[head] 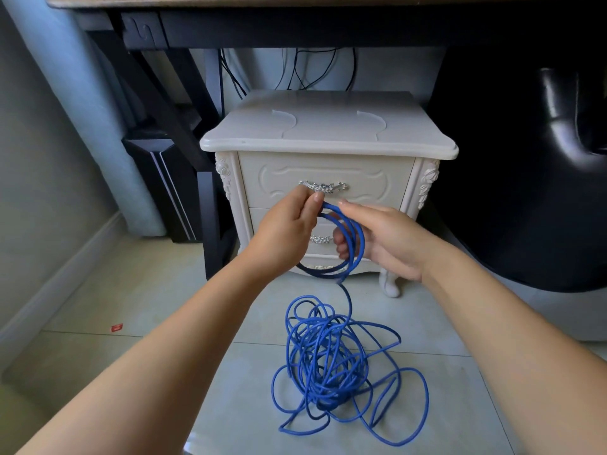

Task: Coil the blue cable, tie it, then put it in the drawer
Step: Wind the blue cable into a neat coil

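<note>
While left hand [285, 228], right hand [384, 241] both grip one blue cable [323, 366], two drawers [279, 178] closed

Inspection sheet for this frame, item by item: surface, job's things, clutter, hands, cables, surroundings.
Surface: tiled floor carrying a loose tangle of blue cable.
Job's things: a few loops coiled between the hands; top drawer shut.
Clutter: small red scrap on the floor.
Grippers: left hand pinches the coil's top; right hand grips its side.
Cables: black cables hang behind the nightstand.
Surroundings: white nightstand under a dark desk.
</note>
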{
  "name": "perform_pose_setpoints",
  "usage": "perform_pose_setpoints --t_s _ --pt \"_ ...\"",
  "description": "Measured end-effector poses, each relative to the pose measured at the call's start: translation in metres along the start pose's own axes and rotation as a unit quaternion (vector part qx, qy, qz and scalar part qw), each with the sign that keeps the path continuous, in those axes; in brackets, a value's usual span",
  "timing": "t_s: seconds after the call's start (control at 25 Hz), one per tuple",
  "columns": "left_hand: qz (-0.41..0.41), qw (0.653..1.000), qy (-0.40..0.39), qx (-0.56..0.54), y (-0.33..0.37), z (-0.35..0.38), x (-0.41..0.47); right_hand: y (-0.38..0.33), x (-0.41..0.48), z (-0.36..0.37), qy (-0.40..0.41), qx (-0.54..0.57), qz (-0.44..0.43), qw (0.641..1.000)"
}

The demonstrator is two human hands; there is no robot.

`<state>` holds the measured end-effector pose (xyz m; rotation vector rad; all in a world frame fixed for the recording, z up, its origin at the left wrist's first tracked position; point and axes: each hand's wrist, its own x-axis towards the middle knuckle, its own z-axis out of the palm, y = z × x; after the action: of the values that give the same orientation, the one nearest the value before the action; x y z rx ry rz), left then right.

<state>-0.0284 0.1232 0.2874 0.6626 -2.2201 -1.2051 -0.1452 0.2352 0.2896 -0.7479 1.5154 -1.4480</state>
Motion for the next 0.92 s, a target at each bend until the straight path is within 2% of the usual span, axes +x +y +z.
perform_pose_setpoints --t_s 0.08,0.16,0.24,0.32,0.4,0.52,0.64,0.8,0.92 --pt "-0.016 0.999 0.016 -0.037 -0.002 -0.002 0.001 0.012 -0.004 -0.011 -0.079 0.007 0.05 0.996" --pt "-0.045 0.993 0.016 -0.11 -0.001 -0.003 0.0 0.021 -0.005 -0.017 -0.111 0.029 0.04 0.993" --pt "-0.088 0.97 -0.005 -0.228 0.001 -0.001 -0.004 0.023 -0.003 -0.016 -0.096 0.108 0.014 0.989" --pt "-0.136 0.93 -0.04 -0.339 0.001 -0.001 -0.006 0.019 0.0 -0.011 -0.07 0.17 0.001 0.983" --pt "-0.172 0.9 -0.073 -0.394 0.001 -0.006 -0.009 0.012 0.002 -0.005 -0.035 0.163 0.007 0.986" --pt "-0.188 0.879 -0.113 -0.424 0.003 -0.013 -0.013 0.001 0.002 0.003 0.019 0.096 0.012 0.995" --pt "-0.187 0.878 -0.142 -0.418 0.007 -0.015 -0.015 -0.007 0.0 0.009 0.04 0.011 0.003 0.999" --pt "-0.19 0.912 -0.172 -0.321 0.011 -0.015 -0.012 -0.015 -0.004 0.013 0.04 -0.167 -0.031 0.985" --pt "-0.173 0.935 -0.199 -0.237 0.012 -0.013 -0.009 -0.016 -0.005 0.016 0.064 -0.319 -0.038 0.945"
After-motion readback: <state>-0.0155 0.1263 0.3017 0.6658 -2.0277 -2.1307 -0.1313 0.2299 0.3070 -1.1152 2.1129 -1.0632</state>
